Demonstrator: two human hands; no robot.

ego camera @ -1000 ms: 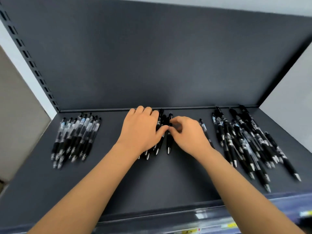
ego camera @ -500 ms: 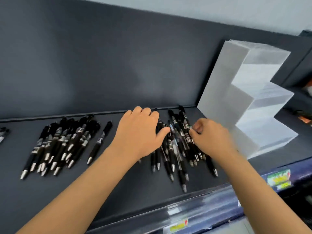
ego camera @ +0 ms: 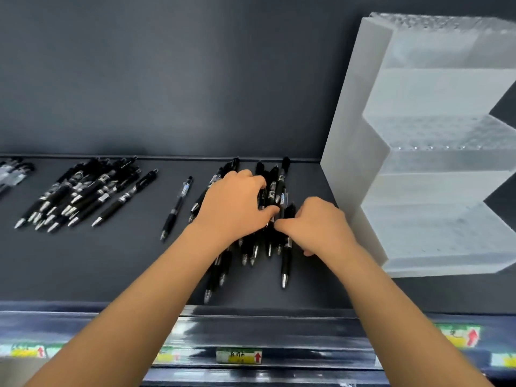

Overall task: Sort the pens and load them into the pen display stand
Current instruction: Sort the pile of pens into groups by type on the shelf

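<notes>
Hands shifted to pen pile [ego camera: 275,188] beside display stand [ego camera: 418,177] (frame right); left hand [ego camera: 234,202] clutched pile; right hand [ego camera: 318,224] pinched pen [ego camera: 286,261]; loading probably near.

One wide-angle camera worn on the head looks forward and down along both bare forearms, which enter from the bottom edge. It sits close above the dark grey metal shelf [ego camera: 83,263]. The left grip [ego camera: 231,202] and right grip [ego camera: 315,227] meet near mid-frame over a heap of black click pens [ego camera: 272,188]. Right of the right grip, a frosted white stepped stand [ego camera: 418,191] is cut off by the frame edge. Nearer than the grips runs the shelf's label strip [ego camera: 240,356]. Beyond them rises the dark back panel [ego camera: 167,79].
</notes>
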